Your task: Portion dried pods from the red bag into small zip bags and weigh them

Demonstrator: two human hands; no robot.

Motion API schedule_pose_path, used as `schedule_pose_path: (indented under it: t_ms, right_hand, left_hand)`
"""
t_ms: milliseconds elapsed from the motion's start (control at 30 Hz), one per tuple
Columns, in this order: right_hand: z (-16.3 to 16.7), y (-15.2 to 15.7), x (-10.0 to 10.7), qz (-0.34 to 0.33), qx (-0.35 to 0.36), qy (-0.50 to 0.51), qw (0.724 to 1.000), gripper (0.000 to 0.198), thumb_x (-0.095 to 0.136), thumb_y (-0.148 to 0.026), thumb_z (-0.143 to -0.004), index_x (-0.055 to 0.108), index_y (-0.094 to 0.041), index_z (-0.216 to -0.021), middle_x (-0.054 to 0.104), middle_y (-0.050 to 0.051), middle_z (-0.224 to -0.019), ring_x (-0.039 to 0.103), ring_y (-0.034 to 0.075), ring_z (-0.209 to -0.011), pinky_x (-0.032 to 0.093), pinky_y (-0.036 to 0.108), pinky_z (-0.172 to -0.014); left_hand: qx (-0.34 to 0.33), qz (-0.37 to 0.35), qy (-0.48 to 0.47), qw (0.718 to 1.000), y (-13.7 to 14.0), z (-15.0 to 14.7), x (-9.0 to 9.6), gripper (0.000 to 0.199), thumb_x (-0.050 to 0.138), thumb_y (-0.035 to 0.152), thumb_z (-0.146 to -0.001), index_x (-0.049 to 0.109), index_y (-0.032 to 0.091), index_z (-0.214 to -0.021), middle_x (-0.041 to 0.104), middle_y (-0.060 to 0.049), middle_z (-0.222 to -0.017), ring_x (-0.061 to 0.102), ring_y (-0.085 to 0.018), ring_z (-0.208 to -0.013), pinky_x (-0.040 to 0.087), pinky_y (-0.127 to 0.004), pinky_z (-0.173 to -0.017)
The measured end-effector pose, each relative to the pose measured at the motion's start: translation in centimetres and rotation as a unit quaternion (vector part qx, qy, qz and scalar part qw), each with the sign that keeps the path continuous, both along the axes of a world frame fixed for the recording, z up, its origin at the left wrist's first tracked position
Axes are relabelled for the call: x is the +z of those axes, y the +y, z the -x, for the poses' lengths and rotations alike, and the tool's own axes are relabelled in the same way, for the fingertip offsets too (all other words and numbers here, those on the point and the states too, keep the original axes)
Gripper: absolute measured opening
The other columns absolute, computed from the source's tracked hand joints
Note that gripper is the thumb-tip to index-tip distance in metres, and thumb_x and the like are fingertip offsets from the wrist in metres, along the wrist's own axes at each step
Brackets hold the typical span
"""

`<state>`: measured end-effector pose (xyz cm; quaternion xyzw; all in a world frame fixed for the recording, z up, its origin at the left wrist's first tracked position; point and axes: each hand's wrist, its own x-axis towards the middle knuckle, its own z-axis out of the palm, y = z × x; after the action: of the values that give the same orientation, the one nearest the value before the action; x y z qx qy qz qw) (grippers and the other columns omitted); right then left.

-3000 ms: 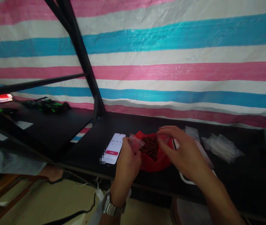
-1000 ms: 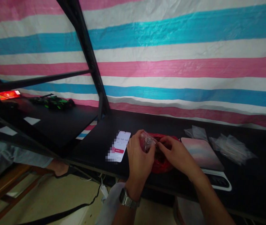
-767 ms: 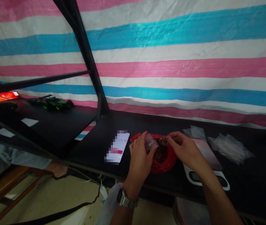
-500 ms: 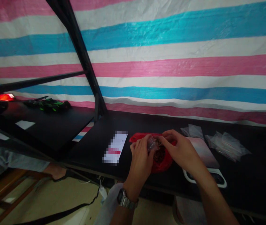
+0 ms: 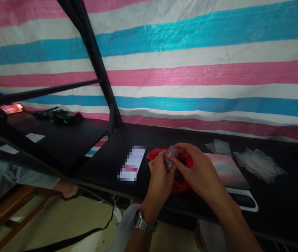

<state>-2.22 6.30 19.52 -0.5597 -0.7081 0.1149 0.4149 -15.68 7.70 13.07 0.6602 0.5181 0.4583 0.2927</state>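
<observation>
My left hand (image 5: 160, 173), with a metal watch on its wrist, is closed around a small clear plastic bag (image 5: 172, 154) that stands up from the fingers. My right hand (image 5: 194, 164) meets it from the other side, thumb and fingertips closed on the bag's edge. Just under both hands lies an open red plastic bag (image 5: 182, 189) holding many small brownish pieces (image 5: 179, 175). The hands partly cover these pieces, and their kind is too small to make out.
Flat clear bags (image 5: 260, 162) lie right on the black table (image 5: 96, 171), beside a pinkish flat case (image 5: 229, 171) and a white-edged device (image 5: 243, 200). A lit phone (image 5: 133, 164) lies left. Beyond a black post (image 5: 96, 59) sits a green-black model car (image 5: 63, 116). Another person's leg shows at left.
My right thumb and fingers have moved from over the brown pieces left onto the clear bag. The bag now stands more upright in my left hand. The view has shifted slightly.
</observation>
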Motion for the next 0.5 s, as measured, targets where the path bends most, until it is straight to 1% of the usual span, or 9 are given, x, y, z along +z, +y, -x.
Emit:
schedule_pose_path:
  t_ms: [67, 133, 167, 233, 300, 333, 400, 500]
  right_hand:
    - [0.0, 0.0, 0.1, -0.021, -0.010, 0.023, 0.999, 0.031, 0.073, -0.026, -0.092, 0.070, -0.027, -0.123, 0.077, 0.007, -0.125, 0.071, 0.028, -0.115, 0.053, 0.046, -0.103]
    - [-0.3, 0.1, 0.0, -0.036, -0.045, 0.033, 0.998, 0.031, 0.071, -0.029, -0.093, 0.069, -0.026, -0.124, 0.077, 0.009, -0.124, 0.071, 0.028, -0.114, 0.053, 0.045, -0.101]
    - [-0.5, 0.2, -0.1, -0.033, -0.065, 0.020, 0.997, 0.028, 0.071, -0.029, -0.093, 0.069, -0.024, -0.121, 0.077, 0.009, -0.121, 0.071, 0.029, -0.111, 0.053, 0.045, -0.099]
    - [-0.9, 0.6, -0.7, 0.013, -0.083, -0.052, 0.995, 0.017, 0.070, -0.028, -0.093, 0.071, -0.023, -0.109, 0.078, 0.010, -0.110, 0.071, 0.031, -0.103, 0.052, 0.045, -0.094]
    - [-1.1, 1.0, -1.7, 0.081, -0.085, -0.147, 0.982, 0.007, 0.070, -0.025, -0.092, 0.072, -0.022, -0.099, 0.078, 0.010, -0.101, 0.071, 0.032, -0.098, 0.050, 0.046, -0.090]
    - [-1.0, 1.2, -2.3, 0.105, -0.090, -0.183, 0.973, 0.006, 0.069, -0.024, -0.093, 0.072, -0.022, -0.096, 0.077, 0.011, -0.099, 0.070, 0.033, -0.098, 0.048, 0.046, -0.089]
    - [-0.6, 1.6, -3.3, 0.115, -0.116, -0.221, 0.962, 0.007, 0.067, -0.024, -0.095, 0.073, -0.021, -0.097, 0.077, 0.013, -0.103, 0.070, 0.033, -0.102, 0.046, 0.045, -0.089]
    - [0.3, 2.0, -4.3, 0.097, -0.129, -0.224, 0.961, 0.010, 0.064, -0.025, -0.097, 0.074, -0.021, -0.097, 0.078, 0.013, -0.105, 0.070, 0.032, -0.106, 0.044, 0.044, -0.091]
  left_hand:
    - [0.012, 0.010, -0.026, 1.000, -0.1, 0.1, 0.3, 0.042, 0.064, 0.015, -0.092, 0.060, 0.023, -0.133, 0.071, -0.011, -0.132, 0.064, -0.029, -0.119, 0.048, -0.047, -0.105]
    - [0.025, 0.011, -0.063, 0.998, 0.0, 0.4, 0.5, 0.038, 0.066, 0.021, -0.093, 0.060, 0.023, -0.131, 0.072, -0.011, -0.125, 0.066, -0.028, -0.115, 0.051, -0.044, -0.100]
    - [0.035, 0.008, -0.082, 0.996, 0.1, 0.7, 0.7, 0.036, 0.067, 0.025, -0.094, 0.060, 0.023, -0.130, 0.072, -0.011, -0.122, 0.066, -0.028, -0.113, 0.052, -0.043, -0.099]
    - [0.062, 0.006, -0.111, 0.992, 0.3, 1.4, 1.0, 0.032, 0.067, 0.031, -0.095, 0.060, 0.021, -0.125, 0.072, -0.009, -0.114, 0.069, -0.026, -0.107, 0.053, -0.040, -0.096]
    - [0.087, 0.020, -0.119, 0.989, 0.6, 2.2, 1.1, 0.029, 0.066, 0.032, -0.095, 0.060, 0.020, -0.120, 0.073, -0.007, -0.107, 0.070, -0.024, -0.099, 0.055, -0.039, -0.092]
    - [0.093, 0.033, -0.115, 0.988, 0.8, 2.5, 1.1, 0.027, 0.067, 0.032, -0.094, 0.060, 0.020, -0.118, 0.073, -0.006, -0.105, 0.071, -0.023, -0.096, 0.055, -0.038, -0.090]
    - [0.100, 0.058, -0.106, 0.988, 1.0, 3.0, 0.9, 0.026, 0.069, 0.031, -0.092, 0.061, 0.019, -0.114, 0.073, -0.006, -0.101, 0.071, -0.023, -0.092, 0.056, -0.039, -0.088]
    - [0.084, 0.072, -0.125, 0.986, 1.2, 3.1, 0.5, 0.026, 0.069, 0.031, -0.090, 0.063, 0.018, -0.112, 0.073, -0.006, -0.100, 0.071, -0.023, -0.092, 0.056, -0.039, -0.088]
